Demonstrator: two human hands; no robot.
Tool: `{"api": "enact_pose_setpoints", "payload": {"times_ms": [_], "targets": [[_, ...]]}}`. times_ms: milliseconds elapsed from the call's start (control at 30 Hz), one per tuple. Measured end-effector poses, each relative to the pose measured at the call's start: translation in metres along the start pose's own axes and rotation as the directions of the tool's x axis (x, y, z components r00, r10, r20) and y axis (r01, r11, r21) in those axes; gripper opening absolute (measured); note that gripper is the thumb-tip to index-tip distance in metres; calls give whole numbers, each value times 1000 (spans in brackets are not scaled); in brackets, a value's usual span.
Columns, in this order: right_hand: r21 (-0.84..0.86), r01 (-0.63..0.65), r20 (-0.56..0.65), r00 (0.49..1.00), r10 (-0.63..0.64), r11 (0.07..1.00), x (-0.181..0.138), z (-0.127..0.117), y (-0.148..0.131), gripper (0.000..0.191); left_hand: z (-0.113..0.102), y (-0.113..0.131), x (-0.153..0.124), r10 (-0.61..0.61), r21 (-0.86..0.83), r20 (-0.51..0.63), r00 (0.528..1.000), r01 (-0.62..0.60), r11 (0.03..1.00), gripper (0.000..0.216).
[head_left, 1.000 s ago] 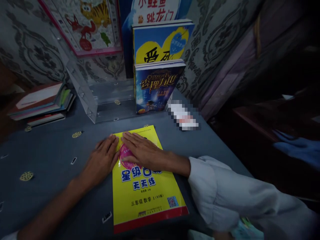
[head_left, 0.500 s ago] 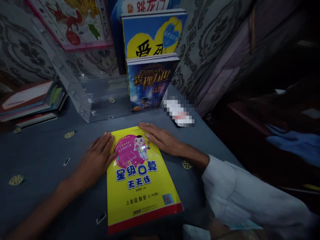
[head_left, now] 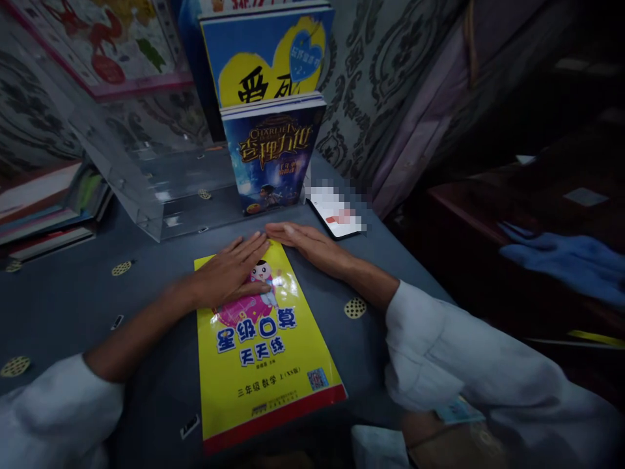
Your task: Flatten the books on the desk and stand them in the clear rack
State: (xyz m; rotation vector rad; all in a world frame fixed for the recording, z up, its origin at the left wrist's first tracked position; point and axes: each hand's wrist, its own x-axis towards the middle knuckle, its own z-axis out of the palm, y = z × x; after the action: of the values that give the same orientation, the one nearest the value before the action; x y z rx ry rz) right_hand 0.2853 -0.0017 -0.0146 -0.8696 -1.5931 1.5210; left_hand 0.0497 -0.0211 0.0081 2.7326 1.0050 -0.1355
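A yellow workbook (head_left: pixel 263 352) with a red bottom stripe lies flat on the blue-grey table (head_left: pixel 73 293) before me. My left hand (head_left: pixel 232 273) rests flat on its upper part, fingers stretched out over the pink picture. My right hand (head_left: pixel 307 244) lies flat along the book's top right corner, fingers together and straight, partly on the table. Neither hand grips anything. Both sleeves are white.
A clear acrylic stand (head_left: pixel 161 189) holds upright books: a dark blue one (head_left: pixel 273 153) in front, a blue-and-yellow one (head_left: pixel 266 55) behind. A phone (head_left: pixel 334 212) lies to their right. A book stack (head_left: pixel 43 208) lies at the left. Blue cloth (head_left: pixel 571 260) lies beyond the table's right edge.
My left hand slid from the book's left edge onto its cover. My right hand moved up to the top right corner. The view shifted a little, moving the scene left and up.
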Motion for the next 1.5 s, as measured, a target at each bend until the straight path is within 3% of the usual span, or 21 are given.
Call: {"api": "enact_pose_setpoints", "payload": {"times_ms": [167,333,500,667,1133,1267,1500], "targets": [[-229,85,-19,996,-92,970,-7,-3,-3,57,0,-2,20,50,-13,-39,998,-51,999,90],[-552,252,162,968,-194,795,-31,0,1,60,2,-2,20,71,8,-82,994,-71,997,80],[-711,322,323,939,-117,625,-61,4,2,62,4,-3,18,52,-26,-100,994,-55,998,74],[-755,366,404,913,-54,544,-94,7,-6,66,5,-5,20,65,-101,-99,993,-75,992,72],[-749,411,443,894,-69,520,-191,30,-23,73,3,-6,21,68,-156,-97,993,-83,984,78],[-795,390,344,921,-184,466,-208,39,-12,60,0,-4,20,60,-135,-69,996,-69,988,78],[-806,451,315,875,-368,383,-202,41,1,41,-4,-1,21,57,-28,-32,998,-58,998,78]]}}
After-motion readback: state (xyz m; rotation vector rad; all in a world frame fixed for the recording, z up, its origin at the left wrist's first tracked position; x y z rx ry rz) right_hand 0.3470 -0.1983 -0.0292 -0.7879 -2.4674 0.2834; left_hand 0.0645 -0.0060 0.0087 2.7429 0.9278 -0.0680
